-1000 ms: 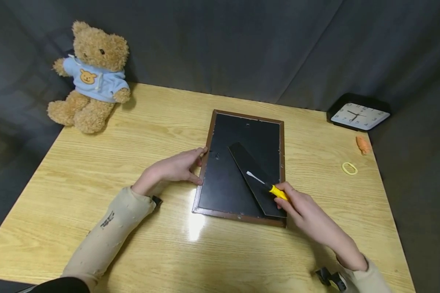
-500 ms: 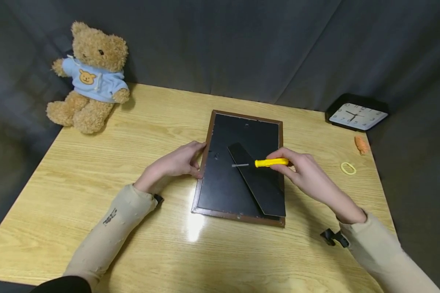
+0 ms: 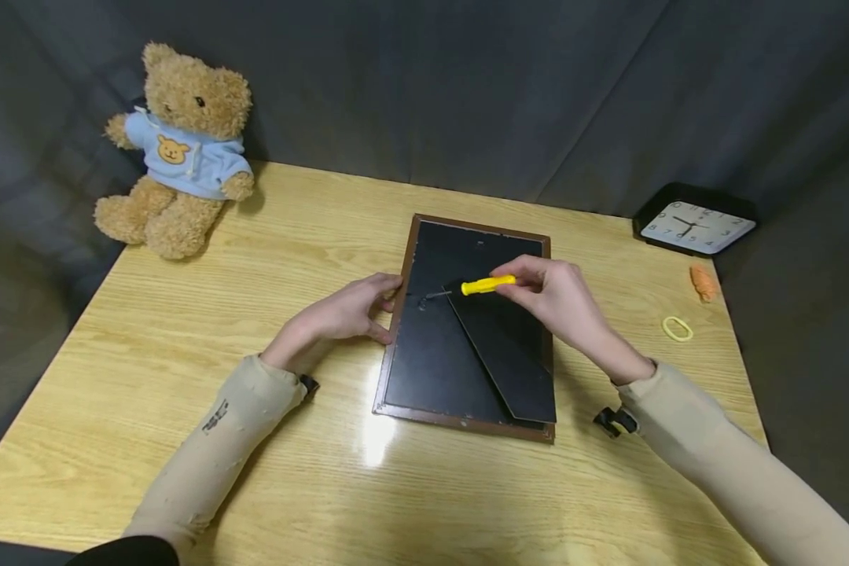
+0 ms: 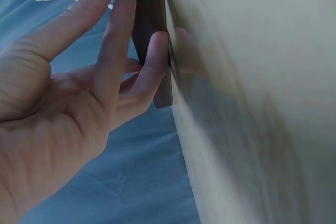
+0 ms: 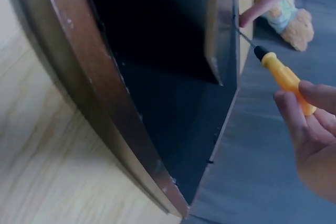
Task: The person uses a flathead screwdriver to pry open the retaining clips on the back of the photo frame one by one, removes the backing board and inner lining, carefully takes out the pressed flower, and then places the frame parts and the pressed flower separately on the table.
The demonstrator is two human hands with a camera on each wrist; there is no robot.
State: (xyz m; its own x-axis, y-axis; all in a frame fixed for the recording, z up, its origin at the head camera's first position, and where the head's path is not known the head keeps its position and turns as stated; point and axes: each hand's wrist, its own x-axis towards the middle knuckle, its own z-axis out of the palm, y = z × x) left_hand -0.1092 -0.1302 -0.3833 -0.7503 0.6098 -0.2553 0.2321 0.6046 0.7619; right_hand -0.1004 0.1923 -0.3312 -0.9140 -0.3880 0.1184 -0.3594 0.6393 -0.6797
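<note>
A picture frame (image 3: 431, 362) with a brown border lies back side up, showing its black backboard. Its black stand flap (image 3: 505, 354) slants across the lower right. My right hand (image 3: 559, 303) pinches the yellow handle of a screwdriver (image 3: 488, 284) between thumb and fingers, held above the backboard. The screwdriver's tip points left, near a small hanging ring (image 3: 422, 303) by the frame's left edge; whether they touch I cannot tell. My left hand (image 3: 343, 310) touches the frame's left side with its fingertips. In the left wrist view, its fingers lie fairly extended along the frame's edge (image 4: 149, 19).
A teddy bear (image 3: 184, 149) in a blue hoodie sits at the back left. To the back right stands a black clock (image 3: 696, 220), with an orange object (image 3: 703, 283) and a pale yellow ring (image 3: 677, 328) near the wooden table's (image 3: 311, 487) right edge. Dark curtains hang behind.
My right hand has carried the screwdriver up and left, from over the stand flap's lower part toward the hanging ring. My left hand has stayed at the frame's left edge, with its fingers slightly shifted.
</note>
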